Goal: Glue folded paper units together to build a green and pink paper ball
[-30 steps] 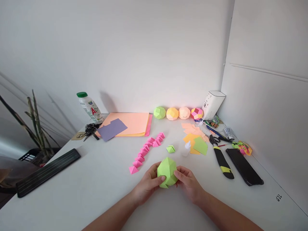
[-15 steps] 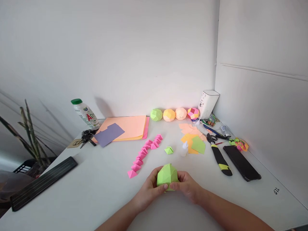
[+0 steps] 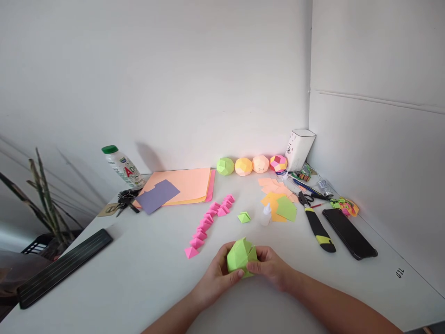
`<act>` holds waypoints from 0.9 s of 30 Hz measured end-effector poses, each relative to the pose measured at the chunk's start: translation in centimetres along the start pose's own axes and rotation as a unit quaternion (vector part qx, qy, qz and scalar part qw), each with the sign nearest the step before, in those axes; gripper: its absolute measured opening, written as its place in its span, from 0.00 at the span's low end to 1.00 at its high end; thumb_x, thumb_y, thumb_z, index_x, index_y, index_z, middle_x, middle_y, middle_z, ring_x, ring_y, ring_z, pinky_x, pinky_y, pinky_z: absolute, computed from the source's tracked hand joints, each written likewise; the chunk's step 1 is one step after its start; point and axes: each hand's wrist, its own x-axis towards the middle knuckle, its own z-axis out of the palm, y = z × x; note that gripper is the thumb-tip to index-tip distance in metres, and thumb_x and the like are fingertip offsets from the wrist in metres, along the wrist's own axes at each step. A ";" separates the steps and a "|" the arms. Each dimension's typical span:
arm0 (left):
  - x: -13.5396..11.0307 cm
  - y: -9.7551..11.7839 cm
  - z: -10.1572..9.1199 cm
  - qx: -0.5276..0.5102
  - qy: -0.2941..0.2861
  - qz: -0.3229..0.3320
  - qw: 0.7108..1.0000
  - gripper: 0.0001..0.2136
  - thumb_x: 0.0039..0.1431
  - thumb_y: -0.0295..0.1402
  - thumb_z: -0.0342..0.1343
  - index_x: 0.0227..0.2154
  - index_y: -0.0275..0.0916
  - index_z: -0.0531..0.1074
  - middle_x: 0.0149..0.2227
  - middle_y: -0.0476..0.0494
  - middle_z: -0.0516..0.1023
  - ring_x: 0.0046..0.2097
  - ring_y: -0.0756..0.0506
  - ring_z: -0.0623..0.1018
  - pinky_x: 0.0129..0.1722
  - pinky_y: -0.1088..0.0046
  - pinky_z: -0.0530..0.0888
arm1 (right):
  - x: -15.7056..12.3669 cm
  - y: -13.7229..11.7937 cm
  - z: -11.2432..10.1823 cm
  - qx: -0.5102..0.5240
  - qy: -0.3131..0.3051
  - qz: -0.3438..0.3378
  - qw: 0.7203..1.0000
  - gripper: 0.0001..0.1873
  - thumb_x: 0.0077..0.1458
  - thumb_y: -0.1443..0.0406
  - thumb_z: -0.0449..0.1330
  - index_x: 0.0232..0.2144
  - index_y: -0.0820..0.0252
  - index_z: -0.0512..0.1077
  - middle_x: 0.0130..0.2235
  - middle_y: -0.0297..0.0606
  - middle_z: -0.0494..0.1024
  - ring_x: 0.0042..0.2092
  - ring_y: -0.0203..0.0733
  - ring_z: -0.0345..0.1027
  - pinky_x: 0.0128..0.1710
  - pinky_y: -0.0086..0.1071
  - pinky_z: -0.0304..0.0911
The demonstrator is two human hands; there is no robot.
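A green folded paper ball (image 3: pixel 239 256) rests low over the white table (image 3: pixel 146 273), held between both my hands. My left hand (image 3: pixel 215 276) wraps its left side with the thumb on the front face. My right hand (image 3: pixel 273 268) grips its right side, fingers curled against the paper. A small green folded piece (image 3: pixel 244 216) lies just beyond, and a row of several pink folded pieces (image 3: pixel 208 222) runs diagonally to the left of it.
Three plain paper balls and a pink-yellow one (image 3: pixel 278 163) line the back wall. Coloured paper sheets (image 3: pixel 184 184), keys (image 3: pixel 125 200), a bottle (image 3: pixel 121 166), a glue bottle (image 3: pixel 266 214), loose squares (image 3: pixel 280 204), scissors, a utility knife (image 3: pixel 320 230) and a phone (image 3: pixel 348 233) lie around.
The view has shifted slightly. Both hands have turned the green ball a little and closed tighter round it; its top now shows a dent or opening.
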 end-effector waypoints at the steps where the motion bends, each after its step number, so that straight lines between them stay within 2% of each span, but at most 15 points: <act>1: 0.0 0.0 -0.1 -0.001 -0.001 0.007 1.000 0.27 0.47 0.41 0.64 0.50 0.41 0.63 0.46 0.40 0.72 0.47 0.40 0.72 0.46 0.62 0.69 | 0.0 0.0 -0.1 0.001 0.002 0.003 1.000 0.20 0.41 0.57 0.70 0.35 0.64 0.77 0.31 0.37 0.76 0.36 0.41 0.68 0.41 0.36 0.60; 7: 0.3 0.2 -0.9 -0.034 -0.005 0.001 0.999 0.23 0.47 0.40 0.64 0.46 0.41 0.66 0.45 0.41 0.73 0.44 0.42 0.73 0.42 0.66 0.70 | 0.2 0.0 -0.3 0.029 -0.013 0.002 0.999 0.18 0.45 0.54 0.68 0.31 0.64 0.76 0.29 0.35 0.73 0.31 0.35 0.65 0.36 0.31 0.58; 12: 0.4 0.1 -1.1 -0.055 -0.011 -0.013 0.998 0.18 0.48 0.40 0.64 0.41 0.39 0.70 0.39 0.43 0.76 0.40 0.44 0.74 0.39 0.69 0.70 | 0.3 0.2 -0.6 0.045 0.001 0.022 0.999 0.17 0.43 0.55 0.69 0.27 0.64 0.74 0.25 0.32 0.71 0.28 0.33 0.63 0.31 0.29 0.57; 16: 0.5 -0.4 -1.6 -0.080 0.006 -0.029 0.996 0.14 0.49 0.40 0.63 0.36 0.37 0.72 0.33 0.46 0.75 0.34 0.48 0.73 0.35 0.73 0.68 | 0.3 0.4 -0.8 0.039 -0.022 0.020 0.999 0.18 0.45 0.55 0.68 0.29 0.66 0.75 0.28 0.35 0.73 0.30 0.34 0.65 0.33 0.29 0.58; 19: 0.4 -0.6 -1.8 -0.083 0.004 -0.045 0.995 0.12 0.47 0.38 0.65 0.30 0.36 0.72 0.29 0.48 0.75 0.31 0.50 0.71 0.32 0.74 0.66 | 0.3 0.5 -0.8 0.049 -0.024 0.023 0.998 0.18 0.45 0.54 0.68 0.28 0.65 0.74 0.27 0.34 0.72 0.29 0.33 0.65 0.32 0.28 0.57; 22: 0.4 -0.4 -1.8 -0.074 -0.025 -0.049 0.996 0.12 0.46 0.38 0.65 0.28 0.35 0.73 0.27 0.48 0.74 0.30 0.50 0.70 0.31 0.74 0.65 | 0.2 0.3 -1.0 0.040 -0.019 0.040 0.998 0.18 0.42 0.55 0.69 0.25 0.65 0.73 0.24 0.32 0.71 0.27 0.32 0.63 0.30 0.27 0.56; 27: 0.4 0.0 -1.8 -0.051 -0.070 -0.037 0.996 0.20 0.52 0.49 0.57 0.25 0.33 0.73 0.24 0.47 0.68 0.29 0.50 0.67 0.30 0.74 0.63 | 0.1 0.1 -1.1 0.002 -0.048 0.077 0.996 0.18 0.38 0.58 0.72 0.23 0.66 0.71 0.24 0.31 0.71 0.26 0.31 0.64 0.28 0.26 0.56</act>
